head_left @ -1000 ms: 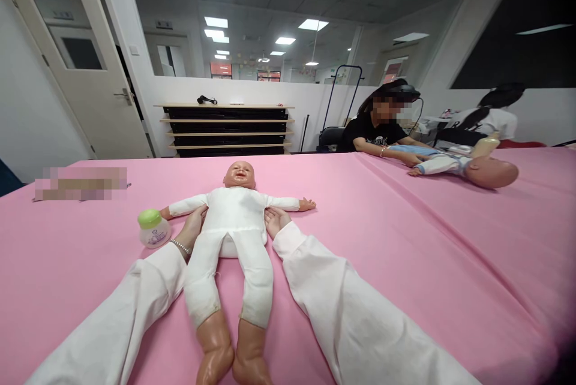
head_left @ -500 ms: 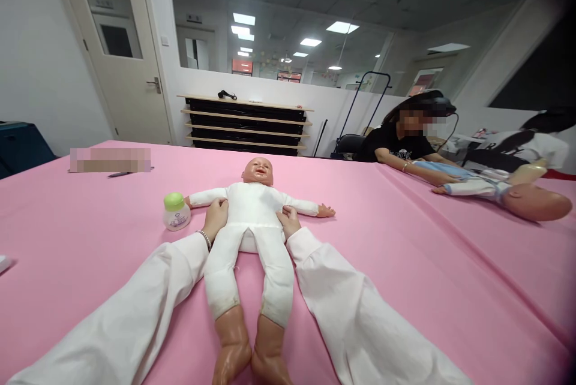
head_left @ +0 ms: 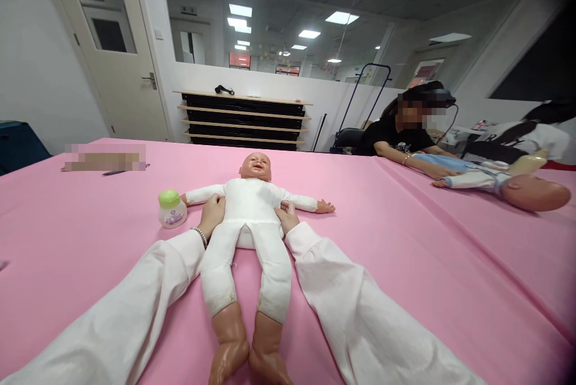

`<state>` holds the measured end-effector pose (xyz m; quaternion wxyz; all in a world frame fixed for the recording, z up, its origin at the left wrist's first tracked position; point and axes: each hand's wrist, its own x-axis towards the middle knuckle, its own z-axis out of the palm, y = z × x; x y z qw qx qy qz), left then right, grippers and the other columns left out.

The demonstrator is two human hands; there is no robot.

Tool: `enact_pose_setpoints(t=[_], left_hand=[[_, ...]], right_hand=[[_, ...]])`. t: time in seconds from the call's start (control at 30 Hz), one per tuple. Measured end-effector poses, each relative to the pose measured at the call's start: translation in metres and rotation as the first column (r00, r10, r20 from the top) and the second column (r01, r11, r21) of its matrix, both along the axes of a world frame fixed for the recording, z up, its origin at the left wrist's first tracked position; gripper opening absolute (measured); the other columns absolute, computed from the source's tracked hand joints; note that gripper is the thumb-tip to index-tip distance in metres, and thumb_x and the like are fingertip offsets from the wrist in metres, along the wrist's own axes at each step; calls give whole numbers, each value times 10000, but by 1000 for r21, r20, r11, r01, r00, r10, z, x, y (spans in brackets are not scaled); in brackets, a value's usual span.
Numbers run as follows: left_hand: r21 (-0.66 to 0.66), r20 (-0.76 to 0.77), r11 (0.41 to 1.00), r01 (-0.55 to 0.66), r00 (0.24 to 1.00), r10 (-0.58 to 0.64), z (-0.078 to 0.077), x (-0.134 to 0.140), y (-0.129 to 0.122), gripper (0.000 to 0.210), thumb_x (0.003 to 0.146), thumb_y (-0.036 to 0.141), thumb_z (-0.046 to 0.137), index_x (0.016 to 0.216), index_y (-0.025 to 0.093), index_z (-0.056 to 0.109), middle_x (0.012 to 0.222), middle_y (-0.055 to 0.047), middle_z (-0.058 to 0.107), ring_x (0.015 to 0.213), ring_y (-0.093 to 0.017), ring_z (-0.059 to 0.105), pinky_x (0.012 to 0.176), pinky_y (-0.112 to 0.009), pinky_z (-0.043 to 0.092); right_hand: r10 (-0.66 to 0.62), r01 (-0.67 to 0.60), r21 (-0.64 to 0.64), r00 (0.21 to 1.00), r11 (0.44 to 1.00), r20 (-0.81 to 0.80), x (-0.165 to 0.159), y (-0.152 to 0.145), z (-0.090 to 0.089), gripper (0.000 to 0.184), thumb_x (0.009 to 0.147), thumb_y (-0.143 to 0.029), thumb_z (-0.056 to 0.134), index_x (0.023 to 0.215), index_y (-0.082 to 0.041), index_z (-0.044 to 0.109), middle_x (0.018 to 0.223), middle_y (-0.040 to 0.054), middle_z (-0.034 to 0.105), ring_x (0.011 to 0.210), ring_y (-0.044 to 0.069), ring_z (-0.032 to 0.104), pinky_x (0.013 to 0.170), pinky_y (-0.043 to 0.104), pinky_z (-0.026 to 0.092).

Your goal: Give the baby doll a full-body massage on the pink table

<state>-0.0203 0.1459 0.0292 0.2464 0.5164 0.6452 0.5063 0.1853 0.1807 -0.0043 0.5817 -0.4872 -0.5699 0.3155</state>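
Doll (head_left: 252, 202) lies face up on the pink cloth (head_left: 382, 241) in our head view, its long body running away from us, feet nearest. Our left hand (head_left: 213, 213) and right hand (head_left: 287, 217) touch its two sides, so neither is nearer. Our fingers are bent in; we can't tell if they pinch. The doll hides some fingertips, and the view's edge cuts off its toes. A blurry patch (head_left: 103, 161) left of the doll puzzles us.

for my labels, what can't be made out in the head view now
Head view:
Left hand: fingertips hidden by its own back or the white cloth doll.
Doll's feet: cut off by bottom edge.
Round whitish plastic jar with green lid: print too small.
Tan thing at back left: blurred by pixelation.
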Motion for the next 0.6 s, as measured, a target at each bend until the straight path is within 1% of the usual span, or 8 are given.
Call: enact_pose_setpoints(t=[0.17, 0.3, 0.43, 0.6], left_hand=[[-5, -9, 1000, 0, 1000, -1, -1, -1, 2, 166, 736, 250, 409, 730, 170, 554, 860, -58, 645, 842, -203, 544, 780, -295, 386], [-12, -12, 1000, 6, 1000, -6, -1, -1, 2, 181, 735, 255, 406, 756, 165, 561, 889, -67, 643, 865, -206, 548, 784, -295, 387], [-20, -16, 1000, 1, 1000, -2, 0, 0, 1, 185, 734, 266, 407, 756, 165, 560, 905, -76, 641, 880, -215, 548, 789, -303, 386], [-25, -22, 1000, -6, 1000, 5, 1, 1, -1, 184, 726, 279, 410, 745, 169, 556, 900, -74, 645, 868, -218, 548, 787, -308, 386]], right_hand=[[6, -12, -76, 997, 997, -79, -3, -4, 7, 233, 853, -308, 519, 989, -121, 542, 964, 51, 589, 845, 139, 586, 745, 325, 505], [15, -30, -110, 990, 994, -139, 0, -8, 8, 179, 756, -245, 581, 895, -155, 513, 899, 51, 623, 864, 161, 602, 762, 333, 508], [27, -55, -140, 981, 989, -194, 4, -9, 8, 228, 669, -193, 598, 856, -198, 469, 861, 50, 648, 879, 175, 614, 795, 338, 503], [19, -67, -174, 964, 982, -267, 4, -9, 8, 265, 639, -169, 599, 861, -195, 457, 895, 68, 649, 902, 188, 615, 830, 363, 488]])
